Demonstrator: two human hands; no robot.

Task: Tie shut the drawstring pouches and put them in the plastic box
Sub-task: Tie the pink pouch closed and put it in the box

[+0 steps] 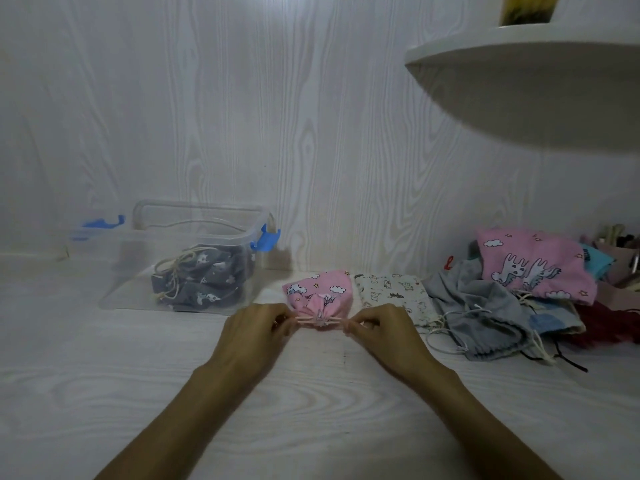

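On the surface (311,393), a pink pouch (317,292) lies cinched. The left hand (254,329) and right hand (384,327) each pinch its drawstring (304,318).

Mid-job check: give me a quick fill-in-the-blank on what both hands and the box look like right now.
1. Both the left hand and the right hand pull the cords of the small ____ pouch.
2. The clear plastic box holds dark ____ pouches.
3. The cream printed pouch lies to the ____ of the pink one.

Missing words: pink; grey; right
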